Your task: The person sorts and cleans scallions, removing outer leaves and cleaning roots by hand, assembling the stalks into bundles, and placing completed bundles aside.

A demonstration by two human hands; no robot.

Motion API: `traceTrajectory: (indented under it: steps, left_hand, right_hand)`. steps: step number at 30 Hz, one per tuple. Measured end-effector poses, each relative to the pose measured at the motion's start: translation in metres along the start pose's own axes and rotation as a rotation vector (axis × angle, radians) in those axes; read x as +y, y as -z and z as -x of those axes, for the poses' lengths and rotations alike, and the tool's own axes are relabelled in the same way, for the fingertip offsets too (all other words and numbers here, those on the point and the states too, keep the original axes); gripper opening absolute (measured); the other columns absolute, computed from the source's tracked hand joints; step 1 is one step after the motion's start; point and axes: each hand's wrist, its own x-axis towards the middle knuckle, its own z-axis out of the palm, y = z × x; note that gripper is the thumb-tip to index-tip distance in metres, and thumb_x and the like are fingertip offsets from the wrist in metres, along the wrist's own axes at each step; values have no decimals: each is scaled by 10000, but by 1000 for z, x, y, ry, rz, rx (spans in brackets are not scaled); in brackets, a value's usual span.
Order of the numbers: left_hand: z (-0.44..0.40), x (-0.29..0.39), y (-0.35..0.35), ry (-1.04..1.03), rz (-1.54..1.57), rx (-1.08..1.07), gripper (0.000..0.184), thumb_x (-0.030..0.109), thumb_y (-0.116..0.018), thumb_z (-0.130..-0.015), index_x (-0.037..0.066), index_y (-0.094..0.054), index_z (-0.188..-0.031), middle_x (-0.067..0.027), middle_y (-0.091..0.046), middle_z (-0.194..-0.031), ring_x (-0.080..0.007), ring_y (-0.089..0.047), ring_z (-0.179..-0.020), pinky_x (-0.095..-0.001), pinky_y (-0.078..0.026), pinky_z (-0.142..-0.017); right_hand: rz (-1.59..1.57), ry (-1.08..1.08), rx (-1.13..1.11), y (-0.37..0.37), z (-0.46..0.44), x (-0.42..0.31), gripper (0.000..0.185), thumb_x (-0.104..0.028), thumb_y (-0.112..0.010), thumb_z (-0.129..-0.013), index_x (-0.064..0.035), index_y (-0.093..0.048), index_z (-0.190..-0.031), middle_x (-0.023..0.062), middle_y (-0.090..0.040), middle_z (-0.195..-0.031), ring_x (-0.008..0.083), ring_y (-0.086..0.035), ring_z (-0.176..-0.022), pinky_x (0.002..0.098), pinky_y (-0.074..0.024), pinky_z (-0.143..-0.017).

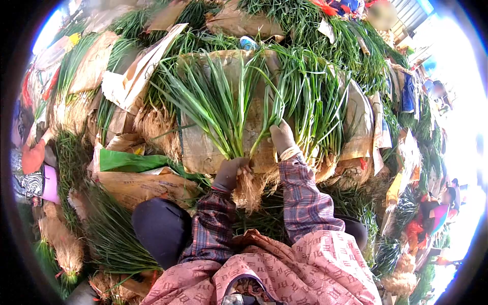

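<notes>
Gloved and closed, my left hand [233,175] grips the base of a bunch of long-leaved green plants [231,114]. Their pale brown fibrous roots [247,190] hang below the fist, and the leaves fan out up and to the left. My right hand [282,137], also gloved, is closed around a green plant stalk [264,133] just right of the bunch. Behind both hands lies a brown paper sheet [203,160]. Another pile of the same plants [311,107] rests on the sheet's right side, close to my right hand.
Paper-wrapped plant bundles [91,66] surround me, many with roots showing. A green sheet [129,161] and a brown paper bag [147,188] lie at the left near my knee [161,231]. Other people are at the edges, one in red and dark clothing [427,213] at right.
</notes>
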Motion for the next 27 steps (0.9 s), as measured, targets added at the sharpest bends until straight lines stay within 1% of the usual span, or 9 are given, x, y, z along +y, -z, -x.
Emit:
traceTrajectory:
  steps: [2,4,7,14,20,22,24,26,27]
  left_hand:
    - [-4,3,2,317,379,-49,216,170,-563,-854,-15,-604,-958,-112,-634,-786,-197,-642,-626,-333,-530,-535]
    - [-4,5,0,508,622,-85,239,171,-569,-856,-28,-607,-983,-117,-634,-791,-211,-648,-623,-342,-537,-540]
    - [-14,27,2,765,824,-44,285,194,-575,-859,-51,-598,-1002,-131,-632,-787,-225,-640,-577,-329,-541,-534]
    - [-22,19,-1,593,568,-97,259,207,-579,-848,-40,-615,-915,-111,-623,-686,-183,-617,-540,-259,-481,-485]
    - [-13,1,-14,369,365,35,196,175,-598,-801,-11,-637,-753,-46,-618,-637,-116,-586,-536,-227,-430,-477]
    - [-14,11,-21,521,556,66,187,171,-590,-790,-9,-639,-780,-48,-617,-630,-118,-576,-524,-230,-435,-488]
    - [-14,34,-13,529,562,37,189,178,-592,-791,-6,-634,-791,-55,-617,-629,-120,-573,-518,-235,-439,-497]
    - [-8,34,10,542,414,-131,201,185,-546,-824,-5,-611,-838,-104,-638,-749,-158,-602,-602,-272,-488,-534]
    - [-10,47,26,601,429,-115,193,155,-532,-827,-20,-605,-863,-103,-630,-767,-169,-604,-611,-277,-512,-542]
  right_hand:
    - [96,-183,-97,9,17,-30,164,-103,-469,-882,-37,-587,-975,69,-554,-756,125,-476,-543,231,-419,-470]
    - [-202,-563,-258,24,26,-58,182,-95,-445,-892,-35,-596,-975,84,-555,-759,127,-478,-558,226,-418,-481]
    - [-377,-351,-85,19,44,-77,271,-135,-339,-929,-14,-576,-979,51,-563,-741,102,-405,-477,215,-370,-442]
    - [-968,-382,-13,17,41,-48,236,-125,-284,-928,-37,-501,-901,16,-512,-638,90,-387,-443,245,-374,-433]
    - [-629,-216,223,7,-4,31,133,-85,-459,-914,-36,-568,-972,27,-557,-770,135,-509,-652,290,-493,-609]
    - [-524,-486,412,-8,23,-36,165,-91,-468,-915,-36,-585,-1017,31,-567,-784,144,-513,-659,279,-497,-615]
    - [-219,-325,337,0,12,-37,191,-145,-457,-933,-43,-605,-998,25,-578,-708,128,-516,-582,252,-478,-564]
    - [-445,-219,499,8,17,-67,216,-193,-453,-940,-45,-610,-954,9,-574,-632,104,-508,-510,225,-445,-477]
    - [504,-27,570,38,-11,-42,187,-155,-460,-920,-39,-606,-936,18,-574,-665,102,-501,-514,237,-446,-474]
